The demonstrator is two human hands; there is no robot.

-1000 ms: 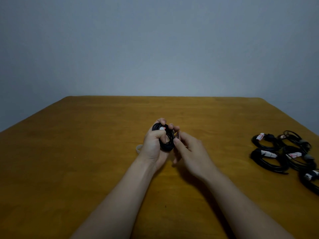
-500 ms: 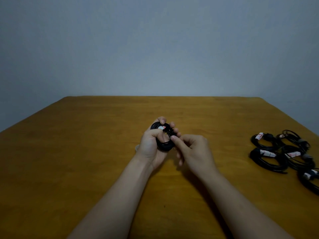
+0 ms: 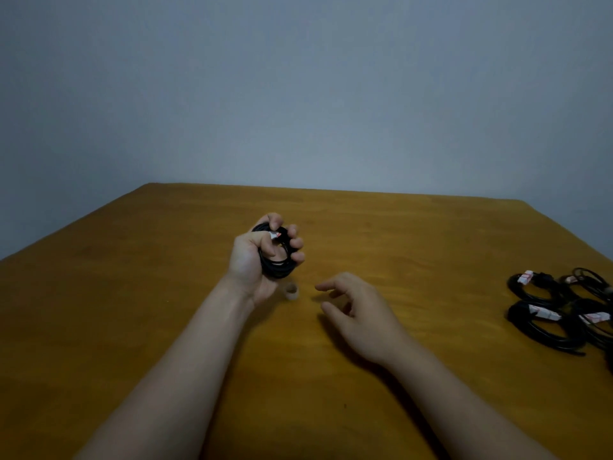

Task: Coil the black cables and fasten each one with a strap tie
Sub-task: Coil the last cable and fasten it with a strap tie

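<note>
While cables (image 3: 517, 318) lie rightward, the wooden table (image 3: 132, 327) meets grey wall (image 3: 298, 94).

Inspector: You wear the single camera on your head. It faces forward and down, across the table (image 3: 414, 234) toward the wall (image 3: 298, 94).

Operator: How near does it sit?

Inspector: Near. Your forearms enter at the bottom edge; your left hand (image 3: 257, 260) and right hand (image 3: 363, 315) lie mid-frame. The wide angle takes in the table's far edge.

Bare left hand (image 3: 253, 262) — bare right hand (image 3: 365, 315)
</note>
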